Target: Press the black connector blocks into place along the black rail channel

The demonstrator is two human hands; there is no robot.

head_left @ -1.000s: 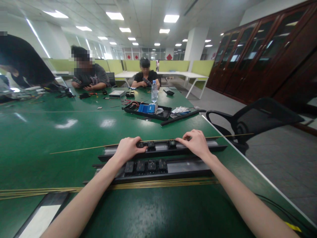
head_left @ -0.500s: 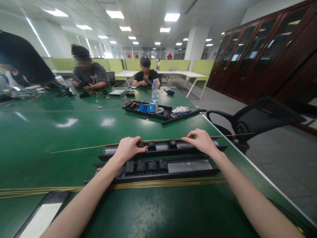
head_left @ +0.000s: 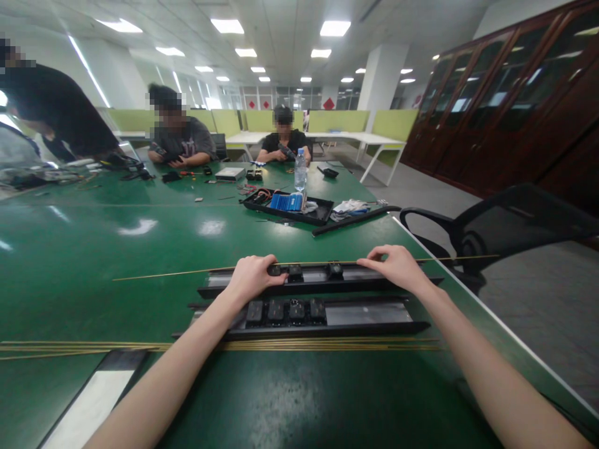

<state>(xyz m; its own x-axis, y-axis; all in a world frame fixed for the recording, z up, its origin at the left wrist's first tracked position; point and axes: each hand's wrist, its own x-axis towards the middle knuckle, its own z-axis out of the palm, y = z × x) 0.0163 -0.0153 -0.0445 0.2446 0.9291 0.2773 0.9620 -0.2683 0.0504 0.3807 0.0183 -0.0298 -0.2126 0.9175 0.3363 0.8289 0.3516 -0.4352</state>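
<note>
A long thin brass rod (head_left: 163, 275) runs crosswise along the far black channel rail (head_left: 360, 288), its right end reaching past the table edge. My right hand (head_left: 397, 267) pinches this rod over the rail's right part. At the left, my left hand (head_left: 253, 277) has thumb and index finger closed about a small black block (head_left: 276, 270), with the rod passing at its top. Two more black blocks sit in this rail, one near the left fingers and another block (head_left: 334, 270) farther right. In the nearer rail (head_left: 369, 312) stands a row of several black blocks (head_left: 276, 310).
Several brass rods (head_left: 327, 344) lie in front of the rails, beside a dark panel with a white sheet (head_left: 93, 399). Farther back are a black tray (head_left: 318, 212), a water bottle (head_left: 300, 171), gloves (head_left: 350, 209) and a black strip (head_left: 350, 221). A chair (head_left: 468, 237) stands right; other people sit across.
The whole view has shifted slightly, so everything appears a little farther right. Both hands keep nearly the same places on the rod and block.
</note>
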